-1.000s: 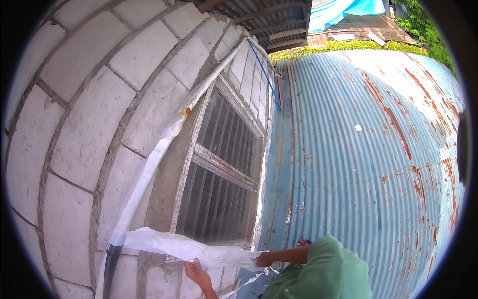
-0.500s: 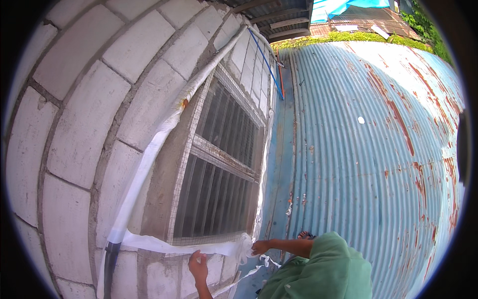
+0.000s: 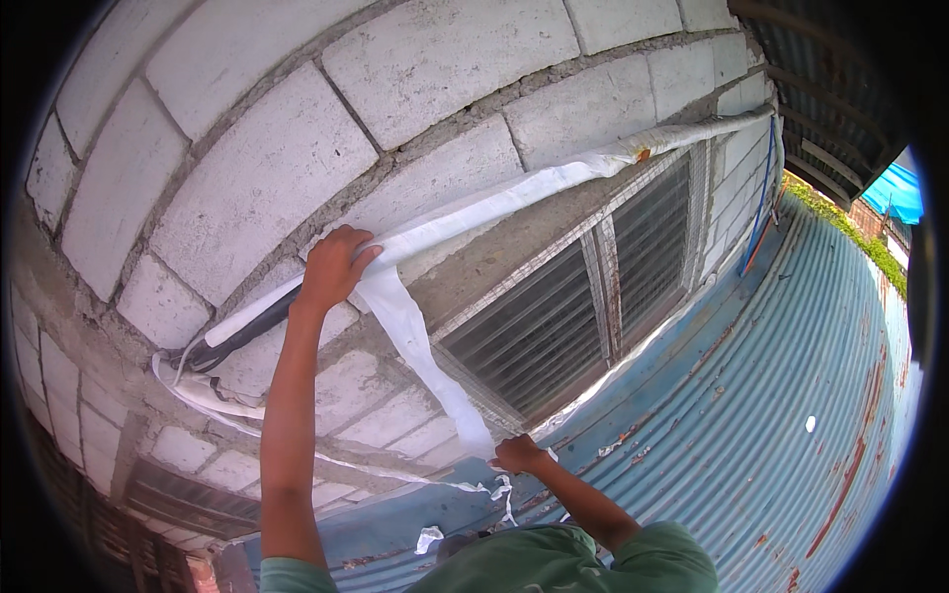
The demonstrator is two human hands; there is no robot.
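A white strip is running down from a wrapped pipe, beside the window's left edge.
The left hand is gripping the pipe; the right hand is grasping the strip's lower end.

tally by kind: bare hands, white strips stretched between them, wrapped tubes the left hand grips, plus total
Hands: 2, left hand and right hand
White strip stretched between them: 1
White-wrapped tube in the left hand's grip: 1
Total: 4
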